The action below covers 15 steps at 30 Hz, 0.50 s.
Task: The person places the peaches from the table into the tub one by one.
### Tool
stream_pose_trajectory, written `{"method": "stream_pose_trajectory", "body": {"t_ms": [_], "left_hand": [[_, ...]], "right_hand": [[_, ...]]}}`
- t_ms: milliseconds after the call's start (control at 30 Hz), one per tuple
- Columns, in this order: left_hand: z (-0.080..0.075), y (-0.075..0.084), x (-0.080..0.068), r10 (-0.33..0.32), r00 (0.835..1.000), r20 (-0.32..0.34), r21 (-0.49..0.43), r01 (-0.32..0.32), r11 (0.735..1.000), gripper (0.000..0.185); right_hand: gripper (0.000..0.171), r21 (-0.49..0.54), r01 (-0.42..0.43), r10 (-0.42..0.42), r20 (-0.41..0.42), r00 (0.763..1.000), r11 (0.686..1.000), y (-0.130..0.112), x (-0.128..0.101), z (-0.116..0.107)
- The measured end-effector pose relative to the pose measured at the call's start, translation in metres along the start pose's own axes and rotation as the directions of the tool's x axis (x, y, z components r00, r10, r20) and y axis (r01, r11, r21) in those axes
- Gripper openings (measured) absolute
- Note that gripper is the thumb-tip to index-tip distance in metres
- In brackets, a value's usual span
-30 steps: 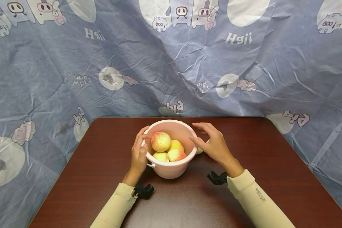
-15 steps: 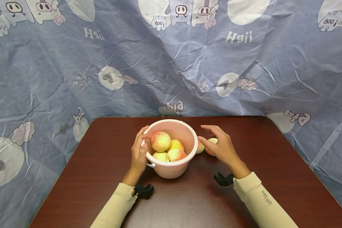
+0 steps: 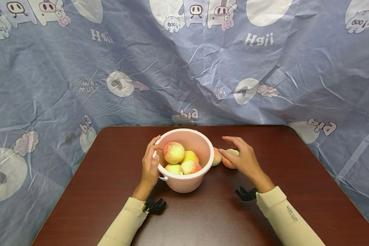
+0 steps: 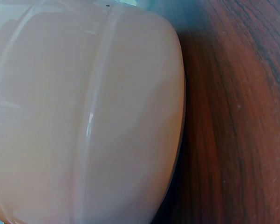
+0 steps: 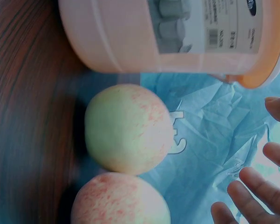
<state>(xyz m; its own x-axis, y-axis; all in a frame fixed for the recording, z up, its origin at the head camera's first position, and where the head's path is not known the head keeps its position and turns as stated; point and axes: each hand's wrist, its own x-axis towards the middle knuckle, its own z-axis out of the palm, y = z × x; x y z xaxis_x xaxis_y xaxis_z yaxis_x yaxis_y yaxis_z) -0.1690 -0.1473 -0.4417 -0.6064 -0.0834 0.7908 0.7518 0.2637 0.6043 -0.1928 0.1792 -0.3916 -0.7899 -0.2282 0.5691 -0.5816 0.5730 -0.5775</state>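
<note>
Head view: left grip (image 3: 150, 160) clasps the pink bucket (image 3: 184, 184); right grip (image 3: 245, 159), fingers parted, hovers above two peaches (image 5: 126, 128).

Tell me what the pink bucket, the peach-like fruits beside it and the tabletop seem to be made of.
Pink bucket: most likely plastic, smooth and glossy; bright highlights run along its ridge.
Peach-like fruits: possibly foam or plastic imitations, fairly matte, with speckled red colouring; real fruit can't be ruled out.
Tabletop: wood or wood-look laminate, semi-gloss; dark grain streaks and a soft sheen.
</note>
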Motion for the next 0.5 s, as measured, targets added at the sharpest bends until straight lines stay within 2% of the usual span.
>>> {"method": "stream_pose_trajectory", "body": {"t_ms": [500], "left_hand": [[-0.001, -0.001, 0.000, 0.001, 1.000, 0.000, -0.002, -0.001, 1.000, 0.052]], "right_hand": [[0.050, -0.025, -0.085, 0.085, 0.024, 0.996, 0.996, 0.027, -0.007, 0.000]]}}
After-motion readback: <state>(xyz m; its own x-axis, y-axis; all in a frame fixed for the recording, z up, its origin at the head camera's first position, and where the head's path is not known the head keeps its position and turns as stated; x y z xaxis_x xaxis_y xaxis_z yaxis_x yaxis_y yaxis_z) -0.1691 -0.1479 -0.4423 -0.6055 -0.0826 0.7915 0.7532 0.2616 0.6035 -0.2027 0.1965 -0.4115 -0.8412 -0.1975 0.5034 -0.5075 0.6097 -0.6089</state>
